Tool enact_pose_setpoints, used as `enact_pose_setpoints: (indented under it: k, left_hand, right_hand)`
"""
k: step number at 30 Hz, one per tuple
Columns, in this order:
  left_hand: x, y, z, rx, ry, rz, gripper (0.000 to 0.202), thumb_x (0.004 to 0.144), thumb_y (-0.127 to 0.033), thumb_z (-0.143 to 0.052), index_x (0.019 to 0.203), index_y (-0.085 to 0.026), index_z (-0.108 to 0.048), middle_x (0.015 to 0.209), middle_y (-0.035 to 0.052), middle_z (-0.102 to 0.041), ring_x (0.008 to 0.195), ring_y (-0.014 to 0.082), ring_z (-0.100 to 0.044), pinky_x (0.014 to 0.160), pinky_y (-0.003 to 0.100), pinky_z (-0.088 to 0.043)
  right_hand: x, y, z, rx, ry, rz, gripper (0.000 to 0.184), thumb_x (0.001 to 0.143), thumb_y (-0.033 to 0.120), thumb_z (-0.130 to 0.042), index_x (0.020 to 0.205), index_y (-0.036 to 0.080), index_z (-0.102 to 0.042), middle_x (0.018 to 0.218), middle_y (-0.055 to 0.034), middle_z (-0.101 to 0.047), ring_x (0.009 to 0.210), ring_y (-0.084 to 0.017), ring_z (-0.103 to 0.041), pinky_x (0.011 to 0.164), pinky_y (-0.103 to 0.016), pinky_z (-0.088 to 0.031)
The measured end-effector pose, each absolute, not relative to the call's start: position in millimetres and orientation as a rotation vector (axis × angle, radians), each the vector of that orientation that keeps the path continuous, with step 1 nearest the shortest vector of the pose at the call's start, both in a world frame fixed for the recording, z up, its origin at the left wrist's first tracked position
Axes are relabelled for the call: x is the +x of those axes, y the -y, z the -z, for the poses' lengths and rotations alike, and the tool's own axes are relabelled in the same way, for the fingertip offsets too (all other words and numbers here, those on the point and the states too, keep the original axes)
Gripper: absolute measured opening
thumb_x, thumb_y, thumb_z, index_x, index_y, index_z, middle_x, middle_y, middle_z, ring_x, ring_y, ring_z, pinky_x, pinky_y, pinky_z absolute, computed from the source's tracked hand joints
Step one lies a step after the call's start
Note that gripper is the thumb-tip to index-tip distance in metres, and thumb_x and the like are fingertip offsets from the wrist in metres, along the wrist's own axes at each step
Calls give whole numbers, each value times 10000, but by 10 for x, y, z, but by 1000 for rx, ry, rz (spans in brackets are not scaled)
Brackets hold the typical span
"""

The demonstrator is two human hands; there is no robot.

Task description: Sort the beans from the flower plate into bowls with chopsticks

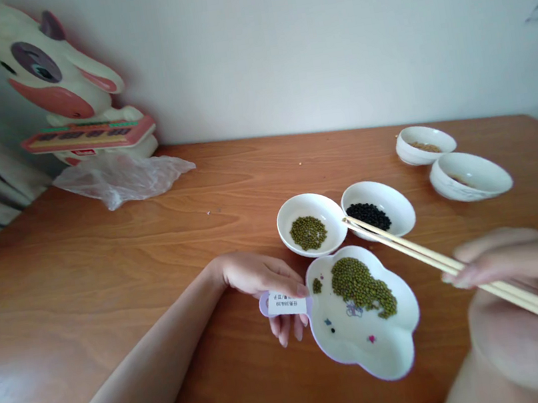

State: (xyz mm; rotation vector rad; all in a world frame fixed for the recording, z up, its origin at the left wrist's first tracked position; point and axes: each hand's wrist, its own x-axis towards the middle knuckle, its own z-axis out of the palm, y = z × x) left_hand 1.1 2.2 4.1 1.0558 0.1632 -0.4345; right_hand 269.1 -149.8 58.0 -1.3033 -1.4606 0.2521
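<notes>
Two chopsticks (418, 249) clamped by fingers (490, 262) of right hand (536, 296); scalloped dish (395, 348), left hand (260, 274) clamped on nine-o'clock handle (287, 304).

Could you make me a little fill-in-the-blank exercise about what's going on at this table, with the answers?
1. The right hand holds a pair of ____.
2. The left hand grips the flower-shaped dish by its ____.
3. The largest heap of beans in the dish is ____ in colour.
4. The toy by the wall is shaped like a ____.

Missing words: chopsticks; handle; green; cow.
</notes>
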Motion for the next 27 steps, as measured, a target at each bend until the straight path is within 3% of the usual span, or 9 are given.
enact_pose_setpoints:
  k: [3,14,27]
  left_hand:
    - [10,-21,-23,1053,-150,444,420,1040,-449,-477,1132,-129,-734,983,125,-765,693,186,-739,599,273,-577]
    - [8,-34,15,1080,-151,450,463,1029,-491,-483,1234,-142,-707,1020,132,-768,714,201,-745,621,296,-582]
    - [-20,-36,104,1057,-161,449,449,1020,-485,-494,1184,-126,-708,1104,149,-759,880,231,-775,752,325,-629]
  right_hand:
    - [2460,1341,-659,-1350,1320,-316,734,1032,614,-188,661,229,-692,575,-78,-613,518,-204,-567,471,-364,-362]
    - [2511,1427,-812,-1408,1614,-834,646,1057,569,-227,683,211,-614,605,-19,-595,581,-156,-552,567,-323,-376]
    - [2440,1299,-709,-1470,1705,-878,572,1070,534,-263,699,208,-551,652,-3,-574,642,-153,-554,632,-324,-377]
